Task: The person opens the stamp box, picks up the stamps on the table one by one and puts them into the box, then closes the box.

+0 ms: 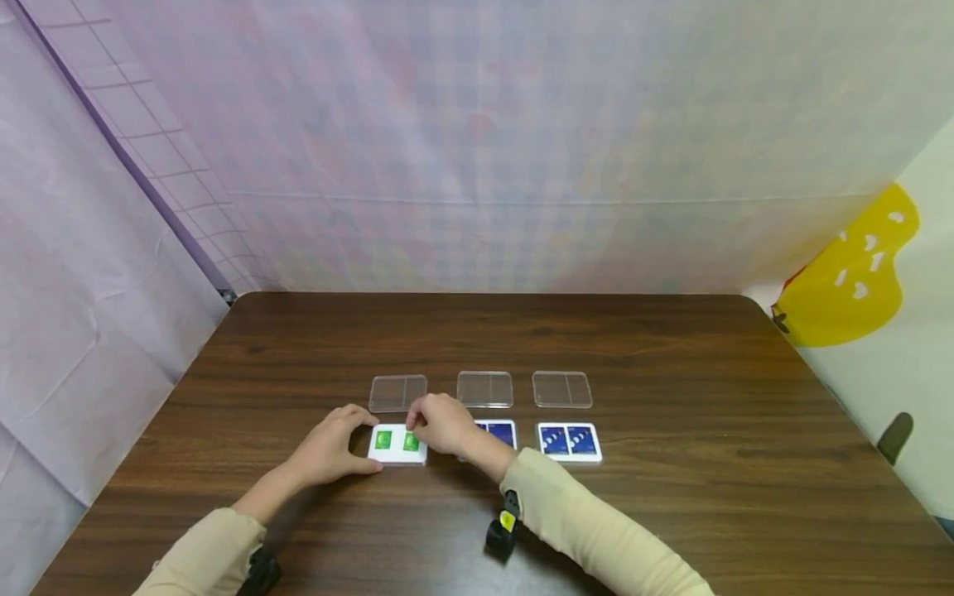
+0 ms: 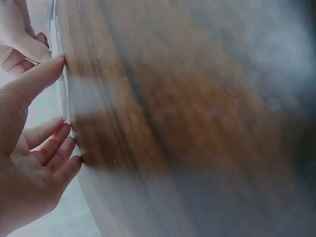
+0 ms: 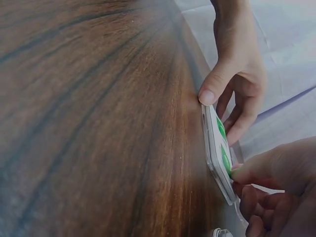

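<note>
A flat white case [image 1: 397,456] with two green picture cards lies at the near left on the table. My left hand [image 1: 328,447] holds its left side, thumb at the near corner and fingers at the far corner; the left wrist view shows the thumb [image 2: 42,76] at the case edge. From the right, my right hand [image 1: 443,424] reaches over with curled fingers, thumb and forefinger pinching at the right green card [image 3: 225,159]. What lies between those fingertips is mostly hidden. A clear lid [image 1: 390,394] with a centre line rests just beyond the case.
Right of it, a case with blue cards [image 1: 503,432] is partly covered by my right wrist. Another case with blue moon-patterned cards [image 1: 569,443] lies farther right. Two more clear lids, a middle one [image 1: 484,390] and a right one [image 1: 562,390], lie behind them on the brown table [image 1: 708,397].
</note>
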{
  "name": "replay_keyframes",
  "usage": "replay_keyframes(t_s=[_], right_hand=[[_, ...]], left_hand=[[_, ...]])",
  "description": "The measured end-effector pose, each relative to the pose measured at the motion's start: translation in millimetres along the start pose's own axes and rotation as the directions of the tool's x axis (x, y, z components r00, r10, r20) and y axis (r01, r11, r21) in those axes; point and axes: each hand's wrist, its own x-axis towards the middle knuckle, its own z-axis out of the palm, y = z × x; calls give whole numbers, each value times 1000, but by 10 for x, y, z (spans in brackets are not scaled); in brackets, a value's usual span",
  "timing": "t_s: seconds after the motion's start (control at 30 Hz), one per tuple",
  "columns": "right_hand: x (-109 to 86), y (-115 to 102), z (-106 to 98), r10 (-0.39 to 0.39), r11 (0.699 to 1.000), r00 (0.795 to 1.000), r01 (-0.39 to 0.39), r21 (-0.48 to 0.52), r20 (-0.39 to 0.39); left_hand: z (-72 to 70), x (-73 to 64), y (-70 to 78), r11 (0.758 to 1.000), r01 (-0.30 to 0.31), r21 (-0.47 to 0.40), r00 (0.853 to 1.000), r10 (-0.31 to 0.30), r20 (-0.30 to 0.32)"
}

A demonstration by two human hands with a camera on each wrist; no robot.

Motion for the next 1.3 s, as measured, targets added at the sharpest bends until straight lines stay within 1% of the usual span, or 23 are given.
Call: replay_keyframes(t_s=[0.2,0.4,0.5,0.6,0.7,0.8,0.87,0.97,1.1,1.2,1.27,1.3], right_hand=[[-1,13,14,-3,1000,1000,3,-19,-7],[13,46,-67,-50,999,998,50,8,-23],[56,103,-150,-88,995,995,90,46,-46],[130,191,-231,-126,984,990,133,118,-61],[216,288,-294,-137,971,988,148,188,-68],[299,370,-314,-129,967,990,140,212,-62],[345,402,-306,-124,972,991,131,197,-47],[397,416,-277,-122,982,993,121,147,-3],[446,401,-217,-109,994,992,109,12,67],[471,388,-172,-91,991,990,100,-90,105],[481,381,-152,-85,987,989,100,-129,117],[483,379,-147,-84,986,989,100,-133,118]], left_hand=[[-6,-6,-1,1000,-9,-6,1000,9,0],[-8,-19,-4,1000,-17,-12,1000,17,-6],[-12,-24,-7,1000,-16,-10,1000,16,-7],[-17,-27,-9,1000,-13,-10,1000,13,-7],[-23,-31,-10,1000,-12,-9,1000,12,-7],[-28,-34,-11,1000,-10,-9,1000,10,-6],[-30,-36,-13,1000,-8,-9,1000,8,-2],[-31,-36,-10,1000,-7,-10,1000,7,2],[-29,-32,-5,1000,-2,-12,1000,2,6],[-27,-29,-5,1000,4,-6,1000,-4,10],[-27,-26,-4,1000,8,-2,1000,-8,11],[-27,-24,-4,1000,10,-1,1000,-10,11]])
